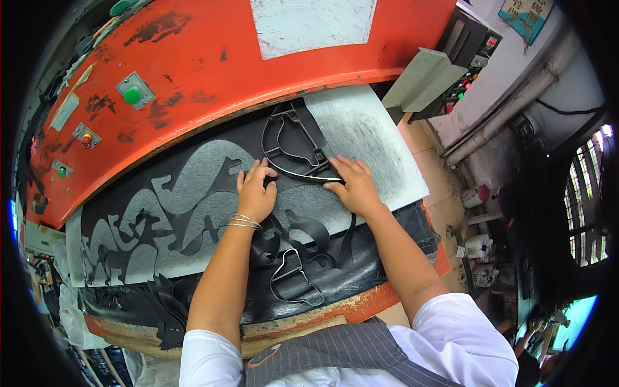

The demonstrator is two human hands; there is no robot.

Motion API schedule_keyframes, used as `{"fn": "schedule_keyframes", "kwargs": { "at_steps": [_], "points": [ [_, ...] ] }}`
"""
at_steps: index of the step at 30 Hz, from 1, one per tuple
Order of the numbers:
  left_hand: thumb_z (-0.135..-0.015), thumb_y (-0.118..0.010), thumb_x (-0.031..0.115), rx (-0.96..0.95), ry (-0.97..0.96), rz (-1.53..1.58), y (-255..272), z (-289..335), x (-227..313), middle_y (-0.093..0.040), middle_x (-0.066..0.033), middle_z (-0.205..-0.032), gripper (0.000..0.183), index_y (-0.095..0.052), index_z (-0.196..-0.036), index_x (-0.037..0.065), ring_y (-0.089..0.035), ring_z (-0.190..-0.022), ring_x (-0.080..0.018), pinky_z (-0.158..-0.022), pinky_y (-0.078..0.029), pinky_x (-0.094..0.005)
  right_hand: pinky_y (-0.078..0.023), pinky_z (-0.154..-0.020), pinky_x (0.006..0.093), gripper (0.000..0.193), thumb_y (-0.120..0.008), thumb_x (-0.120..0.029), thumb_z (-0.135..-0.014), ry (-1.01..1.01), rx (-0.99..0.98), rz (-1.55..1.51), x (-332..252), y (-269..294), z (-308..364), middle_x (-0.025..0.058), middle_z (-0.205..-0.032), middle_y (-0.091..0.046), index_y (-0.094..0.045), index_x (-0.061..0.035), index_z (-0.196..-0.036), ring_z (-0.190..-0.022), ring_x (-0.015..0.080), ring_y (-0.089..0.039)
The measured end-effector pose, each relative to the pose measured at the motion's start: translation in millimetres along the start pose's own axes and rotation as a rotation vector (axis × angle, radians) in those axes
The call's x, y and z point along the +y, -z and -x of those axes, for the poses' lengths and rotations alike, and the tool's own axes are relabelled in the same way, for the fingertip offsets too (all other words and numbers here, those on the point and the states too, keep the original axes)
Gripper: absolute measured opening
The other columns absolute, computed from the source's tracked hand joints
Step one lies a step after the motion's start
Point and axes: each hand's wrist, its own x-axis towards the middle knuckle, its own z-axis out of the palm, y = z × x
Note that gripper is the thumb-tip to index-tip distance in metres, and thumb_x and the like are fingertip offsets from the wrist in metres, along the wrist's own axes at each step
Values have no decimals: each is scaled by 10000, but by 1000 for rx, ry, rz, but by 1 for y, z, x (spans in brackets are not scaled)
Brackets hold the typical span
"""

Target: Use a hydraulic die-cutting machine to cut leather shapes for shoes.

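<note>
A metal cutting die (307, 175), a curved open frame with crossbars, lies on a black sheet (255, 132) of thin material. At its left end, my left hand (256, 193) has its fingers and thumb about the near edge; bracelets circle that wrist. My right hand (354, 186) grips the die's right near corner between fingers and thumb. Curved openings in the sheet show the pale cutting board (367, 129) underneath. A second, smaller die (289, 275) rests nearer me on a black ledge, beside loose black strips (313, 231).
The orange press beam (213, 84) spans the far side above the board, with a green button (132, 96) at left. A control box (465, 39) stands at far right. Black scraps (169, 309) hang over the worn front edge at left. Containers (478, 245) sit right of the press.
</note>
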Motion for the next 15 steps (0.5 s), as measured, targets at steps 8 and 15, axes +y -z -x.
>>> {"fn": "schedule_keyframes", "kwargs": {
  "at_steps": [8,15],
  "points": [
    [-817,-590,88,40,-45,-35,1,0,2,-507,-162,-1410,194,-536,-1003,107,-383,-1380,-303,-1151,-155,-514,-319,-1075,454,589,-739,-325,-795,18,-5,4,2,3,-6,161,-1317,-558,-569,-87,-1306,-1212,346,-489],
    [-814,-596,96,33,-45,-12,0,1,1,-515,-169,-1399,185,-538,-989,110,-383,-1382,-299,-1153,-166,-499,-292,-1092,439,582,-734,-348,-785,74,-17,33,6,5,-6,161,-1282,-573,-584,-75,-1277,-1192,287,-523]
  ]
}}
